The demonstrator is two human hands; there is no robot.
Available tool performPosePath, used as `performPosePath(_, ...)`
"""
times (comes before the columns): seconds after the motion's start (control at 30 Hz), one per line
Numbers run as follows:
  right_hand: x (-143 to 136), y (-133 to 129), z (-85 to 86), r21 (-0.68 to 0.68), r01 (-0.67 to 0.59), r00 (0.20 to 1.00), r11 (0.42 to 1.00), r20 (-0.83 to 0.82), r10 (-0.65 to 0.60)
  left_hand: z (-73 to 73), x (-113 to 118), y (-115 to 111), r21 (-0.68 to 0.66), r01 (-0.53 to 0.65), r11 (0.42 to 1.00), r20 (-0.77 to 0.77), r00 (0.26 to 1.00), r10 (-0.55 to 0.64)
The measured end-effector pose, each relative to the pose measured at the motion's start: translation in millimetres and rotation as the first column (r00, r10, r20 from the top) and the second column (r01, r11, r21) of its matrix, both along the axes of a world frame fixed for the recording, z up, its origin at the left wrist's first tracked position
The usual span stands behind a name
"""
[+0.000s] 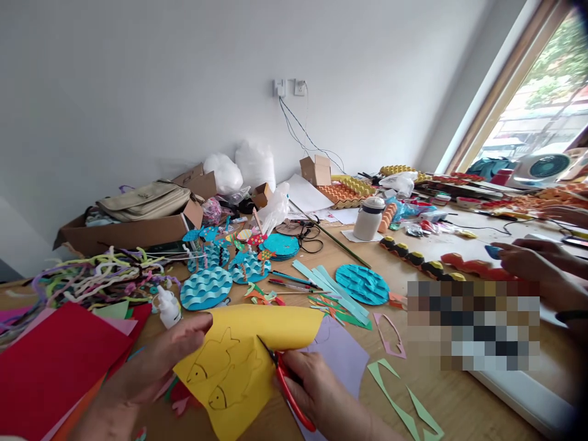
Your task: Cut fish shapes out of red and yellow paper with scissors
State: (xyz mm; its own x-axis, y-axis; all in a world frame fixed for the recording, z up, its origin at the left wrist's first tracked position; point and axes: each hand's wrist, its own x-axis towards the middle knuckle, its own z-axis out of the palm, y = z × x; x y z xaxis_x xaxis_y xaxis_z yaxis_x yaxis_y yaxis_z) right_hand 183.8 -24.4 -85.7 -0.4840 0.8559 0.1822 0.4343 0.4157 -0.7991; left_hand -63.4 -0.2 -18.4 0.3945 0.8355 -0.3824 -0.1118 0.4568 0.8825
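A sheet of yellow paper (243,367) with two fish outlines drawn on it is held up over the table, its top part curled over. At its left edge my left hand (158,364) grips it, some fingers hidden behind the sheet. My right hand (316,386) is closed round a pair of scissors with red handles (294,398). The dark blades lie against the paper, right of the fish drawings. Under the sheet, a purple paper (342,352) rests on the table. Green paper offcuts (390,392) and a pink offcut (381,337) lie to the right.
Red paper (59,367), a glue bottle (169,308) and pipe cleaners (105,275) lie left. Blue wavy discs (206,288), pens (294,283) and a white jar (369,219) stand behind. Another person's hands (537,269) are at the right.
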Motion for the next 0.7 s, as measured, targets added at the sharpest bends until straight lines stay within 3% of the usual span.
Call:
performPosePath(0.07, 1.7, -0.8, -0.7, 0.010, 0.016, 1.000, 1.000, 0.025, -0.016, 6.3, 6.4, 3.5, 0.060, 0.097, 0.993, -0.081, 0.992, -0.092)
performPosePath(0.2, 6.7, -1.2, 2.1, 0.009, 0.013, 0.998, 1.000, 0.058, -0.013, 13.7, 13.3, 7.3, 0.126, 0.124, 0.984, -0.154, 0.983, -0.104)
performPosePath(0.4, 10.6, -2.3, 16.7, -0.071, -0.014, 0.992, 0.997, 0.122, 0.023, 11.9, 19.7, 10.2, 0.115, 0.086, 0.990, -0.219, 0.974, -0.060)
performPosePath(0.7, 19.3, -5.6, 38.5, -0.239, -0.137, 0.990, 0.961, -0.005, 0.140, 8.5, 27.4, 12.9, 0.064, 0.239, 0.969, -0.202, 0.954, -0.222)
